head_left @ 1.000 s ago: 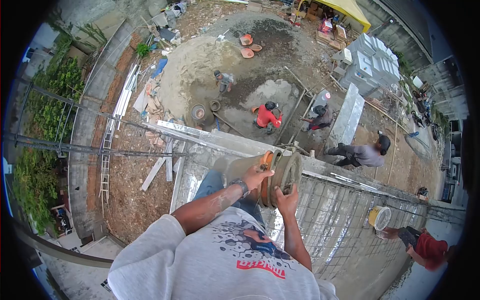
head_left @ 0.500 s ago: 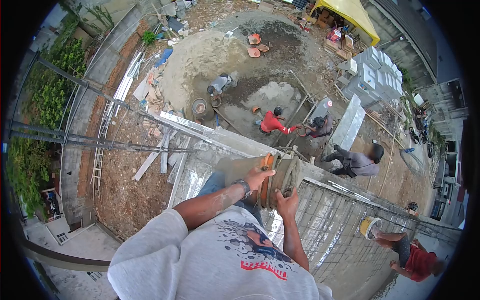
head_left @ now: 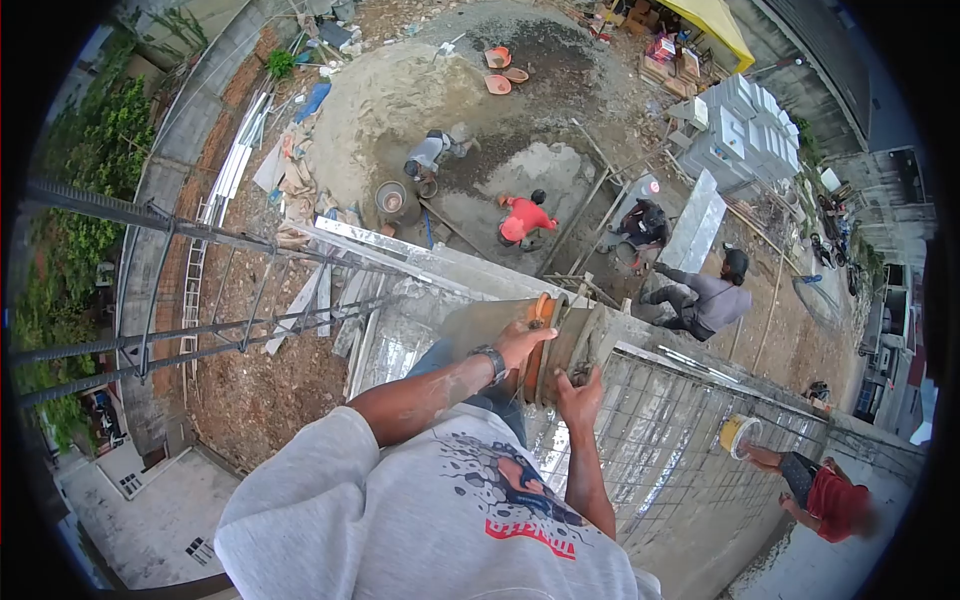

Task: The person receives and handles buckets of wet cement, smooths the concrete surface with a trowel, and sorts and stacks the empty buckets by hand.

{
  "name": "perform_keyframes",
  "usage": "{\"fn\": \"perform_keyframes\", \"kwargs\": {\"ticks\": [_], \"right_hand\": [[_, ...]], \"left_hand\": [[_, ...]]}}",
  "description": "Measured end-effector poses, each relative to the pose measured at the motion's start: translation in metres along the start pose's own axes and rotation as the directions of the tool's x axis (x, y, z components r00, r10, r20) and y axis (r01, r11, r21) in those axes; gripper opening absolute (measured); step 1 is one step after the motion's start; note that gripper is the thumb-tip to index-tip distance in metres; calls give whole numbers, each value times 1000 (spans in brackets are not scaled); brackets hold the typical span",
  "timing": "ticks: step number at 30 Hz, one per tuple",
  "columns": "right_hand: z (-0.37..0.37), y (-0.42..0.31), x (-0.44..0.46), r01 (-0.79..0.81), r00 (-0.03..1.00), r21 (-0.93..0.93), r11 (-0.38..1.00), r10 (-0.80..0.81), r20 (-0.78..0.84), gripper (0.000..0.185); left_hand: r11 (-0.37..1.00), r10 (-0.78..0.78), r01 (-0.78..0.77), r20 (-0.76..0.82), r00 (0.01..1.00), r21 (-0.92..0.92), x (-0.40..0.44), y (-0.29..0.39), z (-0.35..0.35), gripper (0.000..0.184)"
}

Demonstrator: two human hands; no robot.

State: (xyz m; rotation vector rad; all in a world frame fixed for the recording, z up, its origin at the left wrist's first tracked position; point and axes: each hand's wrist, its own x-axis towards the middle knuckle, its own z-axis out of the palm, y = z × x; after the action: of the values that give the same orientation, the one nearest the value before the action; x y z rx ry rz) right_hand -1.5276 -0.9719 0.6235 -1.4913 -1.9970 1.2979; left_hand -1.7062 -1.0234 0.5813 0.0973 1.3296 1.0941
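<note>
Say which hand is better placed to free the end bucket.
Probably the right hand, nearest the outer end of the bucket stack; the left hand is farther back, at the orange rim.

Hands: one left hand [head_left: 522, 346], one right hand [head_left: 579, 396]. One bucket stack [head_left: 572, 342], number nested unclear. Other people [head_left: 525, 217]: five. Yellow bucket [head_left: 733, 436]: one. Orange pans [head_left: 498, 86]: three. Yellow canopy [head_left: 712, 28]: one. Wristwatch [head_left: 491, 364]: one.

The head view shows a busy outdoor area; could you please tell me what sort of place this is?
Most likely a building site: a grid of reinforcing bars lies in the foreground, a heap of what looks like sand rises below, and pale blocks stand stacked further off.
</note>
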Motion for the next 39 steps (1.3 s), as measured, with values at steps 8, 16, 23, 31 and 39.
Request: {"fn": "perform_keyframes", "kwargs": {"ticks": [8,16,23,31,39], "right_hand": [[29,-26,8,-101,995,-78,992,101,-7,48],[50,-48,17,-76,997,-102,992,77,7,50],[60,-33,25,-87,995,-58,994,90,36,48],[60,-33,29,-99,994,-63,993,102,48,49],[51,-36,29,-220,971,-133,966,230,62,50]], "left_hand": [[1000,-12,11,-11,1000,-20,11,9,-33,38],[997,79,-78,-25,997,26,18,13,-56,33],[998,44,-39,-132,990,46,53,-19,-64,33],[996,-33,34,-10,999,83,27,21,-69,33],[997,9,-8,-18,1000,83,35,14,-61,35]]}}
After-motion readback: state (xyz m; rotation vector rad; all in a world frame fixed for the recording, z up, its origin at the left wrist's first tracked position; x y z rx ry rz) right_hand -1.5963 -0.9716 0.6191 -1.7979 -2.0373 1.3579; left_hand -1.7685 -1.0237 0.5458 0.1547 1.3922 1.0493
